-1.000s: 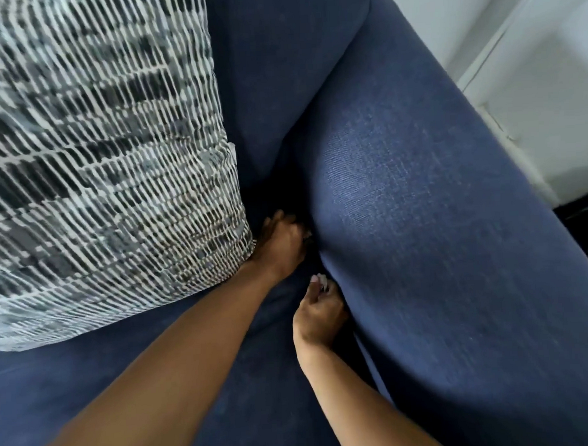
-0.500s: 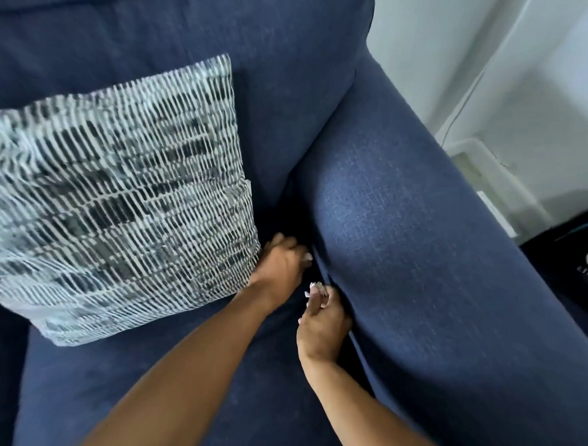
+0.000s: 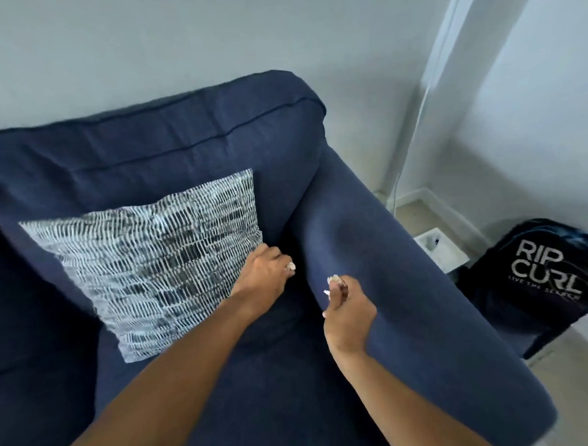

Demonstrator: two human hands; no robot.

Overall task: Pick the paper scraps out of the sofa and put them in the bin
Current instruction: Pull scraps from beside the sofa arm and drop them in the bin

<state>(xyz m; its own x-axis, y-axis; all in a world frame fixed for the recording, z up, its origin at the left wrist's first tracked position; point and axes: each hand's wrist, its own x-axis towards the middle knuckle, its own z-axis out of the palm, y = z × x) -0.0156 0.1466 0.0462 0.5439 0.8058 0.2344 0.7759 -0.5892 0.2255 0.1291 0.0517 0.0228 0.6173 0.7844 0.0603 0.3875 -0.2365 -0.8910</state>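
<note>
- Looking down, we see the sofa [image 3: 407, 302] filling most of the view, navy, with its armrest running just right of both our hands and its seat under our forearms.
- Beyond the armrest, well right of our right hand, a black bag [image 3: 541, 279] printed "RIP CURL" sits on the floor.
- Against the sofa back leans the pillow [image 3: 153, 262], grey and white in a broken weave pattern; its near right edge touches the back of our left hand.
- Between the armrest and the bag we make out a small white box [image 3: 440, 251] on the floor, well apart from either hand.
- Our left hand [image 3: 263, 278] hangs at the dark gap where seat meets armrest, fingers curled, pinching a scrap [image 3: 290, 266] of pale paper at its fingertips.
- Our right hand [image 3: 350, 308] is raised just beside the armrest's inner face, clenched around a small wad [image 3: 334, 280] of pale scraps that pokes out above the thumb.
- Both hands are near each other, apart, with the gap between them.
- We cannot tell whether any paper is left down in the gap; it is too dark.
</note>
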